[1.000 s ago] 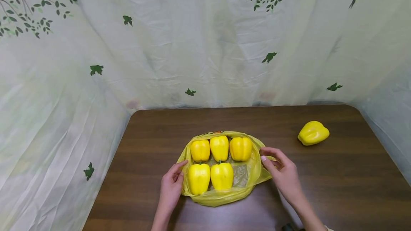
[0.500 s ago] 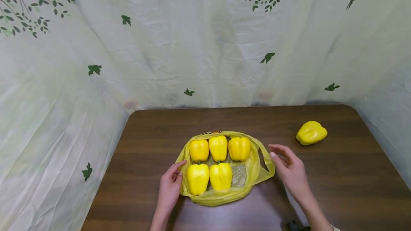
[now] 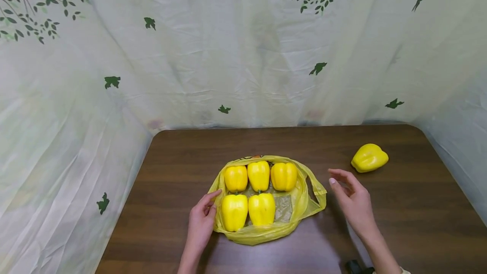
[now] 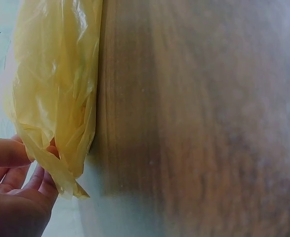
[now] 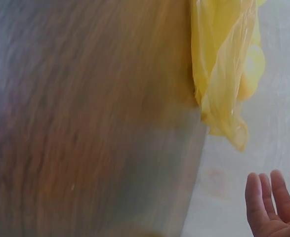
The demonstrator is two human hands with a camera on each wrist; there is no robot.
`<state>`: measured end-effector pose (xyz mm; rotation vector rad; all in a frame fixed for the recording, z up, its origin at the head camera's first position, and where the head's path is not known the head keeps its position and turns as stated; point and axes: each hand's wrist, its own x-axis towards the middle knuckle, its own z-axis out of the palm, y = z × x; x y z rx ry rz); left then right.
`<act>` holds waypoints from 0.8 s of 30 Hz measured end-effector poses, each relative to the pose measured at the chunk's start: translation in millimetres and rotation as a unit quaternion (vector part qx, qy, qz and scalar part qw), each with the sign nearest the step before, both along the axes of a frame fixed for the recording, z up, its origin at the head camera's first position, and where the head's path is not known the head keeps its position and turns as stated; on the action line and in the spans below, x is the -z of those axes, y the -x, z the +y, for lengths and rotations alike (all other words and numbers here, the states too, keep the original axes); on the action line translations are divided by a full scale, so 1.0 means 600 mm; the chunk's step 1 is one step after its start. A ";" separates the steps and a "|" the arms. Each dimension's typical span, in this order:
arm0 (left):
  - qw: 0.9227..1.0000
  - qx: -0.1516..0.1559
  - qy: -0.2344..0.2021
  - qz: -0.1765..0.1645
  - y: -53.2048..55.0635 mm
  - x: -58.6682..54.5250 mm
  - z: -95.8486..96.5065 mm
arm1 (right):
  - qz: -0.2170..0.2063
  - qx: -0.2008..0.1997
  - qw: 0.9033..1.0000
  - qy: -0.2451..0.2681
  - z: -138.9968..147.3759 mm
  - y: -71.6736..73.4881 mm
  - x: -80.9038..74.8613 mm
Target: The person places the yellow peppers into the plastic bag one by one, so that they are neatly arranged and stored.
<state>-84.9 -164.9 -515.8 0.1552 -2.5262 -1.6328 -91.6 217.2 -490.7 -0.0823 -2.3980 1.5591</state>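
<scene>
A yellow plastic bag [image 3: 266, 237] lies with its mouth spread wide on the brown table. Inside are several yellow bell peppers [image 3: 234, 212], set in two rows with a gap at the near right. At the bag's left edge my left hand [image 3: 202, 219] holds the rim; in the left wrist view the fingers [image 4: 9, 152] are at a twisted strip of the bag. My right hand [image 3: 354, 202] hovers right of the bag, apart from it, with loosely bent fingers and nothing in them. One more yellow bell pepper [image 3: 370, 158] lies on its side beyond that hand.
The brown wooden table [image 3: 182, 151] reaches back to a pale curtain [image 3: 243, 54] printed with leaves and branches. A small dark object [image 3: 354, 267] shows beside the right forearm at the bottom edge.
My right hand has let go of the bag's right handle and moved off to the right. The handle now stands out as an open loop. The left hand stays at the rim.
</scene>
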 end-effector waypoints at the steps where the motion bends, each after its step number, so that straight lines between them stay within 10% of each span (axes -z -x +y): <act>1: 1.000 -0.001 -0.003 -0.002 0.000 -0.001 0.000 | 0.000 0.003 1.000 -0.005 0.002 0.000 0.000; 24: 1.000 -0.003 -0.004 -0.012 -0.002 0.000 0.000 | -0.006 0.059 0.994 -0.093 0.060 0.015 0.004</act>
